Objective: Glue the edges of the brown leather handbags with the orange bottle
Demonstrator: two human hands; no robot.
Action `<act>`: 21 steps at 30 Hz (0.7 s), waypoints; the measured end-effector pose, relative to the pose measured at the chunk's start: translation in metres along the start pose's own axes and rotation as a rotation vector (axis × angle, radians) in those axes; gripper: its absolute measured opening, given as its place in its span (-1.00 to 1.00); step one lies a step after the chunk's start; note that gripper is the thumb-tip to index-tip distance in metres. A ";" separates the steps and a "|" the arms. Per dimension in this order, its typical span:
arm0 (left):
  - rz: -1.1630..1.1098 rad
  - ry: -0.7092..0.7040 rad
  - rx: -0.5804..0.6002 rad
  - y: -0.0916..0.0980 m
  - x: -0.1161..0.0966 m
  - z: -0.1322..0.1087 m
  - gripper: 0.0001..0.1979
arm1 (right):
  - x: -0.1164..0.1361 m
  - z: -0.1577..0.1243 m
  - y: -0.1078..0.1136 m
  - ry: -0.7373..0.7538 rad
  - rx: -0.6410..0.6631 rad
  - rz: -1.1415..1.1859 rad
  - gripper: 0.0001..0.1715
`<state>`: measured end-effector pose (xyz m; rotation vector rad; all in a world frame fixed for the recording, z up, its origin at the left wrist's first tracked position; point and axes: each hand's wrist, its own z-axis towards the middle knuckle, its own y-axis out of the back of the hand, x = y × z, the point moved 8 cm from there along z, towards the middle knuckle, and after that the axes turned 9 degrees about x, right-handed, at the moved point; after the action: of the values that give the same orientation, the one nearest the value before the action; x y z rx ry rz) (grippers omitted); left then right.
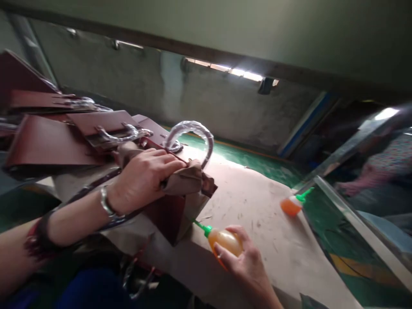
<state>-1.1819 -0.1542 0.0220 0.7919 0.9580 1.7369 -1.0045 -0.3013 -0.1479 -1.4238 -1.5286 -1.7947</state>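
Observation:
My left hand (144, 176) is closed on the top edge of a dark red handbag (165, 216), which lies tilted on the work surface. The bag's brown lining (183, 182) is folded out at the opening, and its plastic-wrapped handle (193, 125) stands up behind. In my right hand (247, 262) is a squeeze bottle (227, 242) of amber liquid with a green nozzle. The nozzle tip points at the bag's lower side edge, close to it; whether it touches, I cannot tell.
A second squeeze bottle (290, 206), with orange liquid, stands on the right of the paper-covered table (244, 189). Several dark red bags (54, 141) with wrapped handles are piled at the left. A metal post (341, 150) rises at the right, with another person's arm (363, 178) beyond it.

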 end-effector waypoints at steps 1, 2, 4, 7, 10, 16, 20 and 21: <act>0.000 0.012 0.030 -0.001 -0.001 0.002 -0.81 | -0.002 0.001 -0.001 0.006 -0.003 -0.010 -0.55; -0.004 0.022 0.042 -0.002 -0.002 0.004 -0.83 | -0.004 0.001 -0.002 0.017 -0.010 -0.021 -0.55; -0.014 0.033 0.054 -0.001 -0.004 0.009 -0.84 | -0.004 0.000 -0.003 0.053 -0.035 -0.048 -0.57; -0.031 0.041 0.056 0.000 -0.005 0.009 -0.85 | -0.003 -0.004 -0.007 0.096 -0.069 -0.096 -0.61; -0.043 0.030 0.037 0.002 -0.005 0.003 -0.87 | -0.006 -0.006 -0.012 0.078 -0.036 -0.109 -0.62; -0.047 0.013 -0.008 0.010 -0.011 -0.010 -0.86 | -0.004 -0.007 -0.010 0.057 -0.040 -0.118 -0.61; -0.027 -0.006 -0.001 0.015 -0.017 -0.017 -0.85 | -0.001 -0.012 -0.019 0.066 0.008 -0.094 -0.62; -0.028 -0.003 0.000 0.016 -0.017 -0.020 -0.86 | -0.001 -0.013 -0.023 0.065 0.036 -0.080 -0.63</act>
<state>-1.2003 -0.1790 0.0247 0.7771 0.9631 1.7114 -1.0282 -0.3057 -0.1590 -1.2920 -1.5973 -1.8313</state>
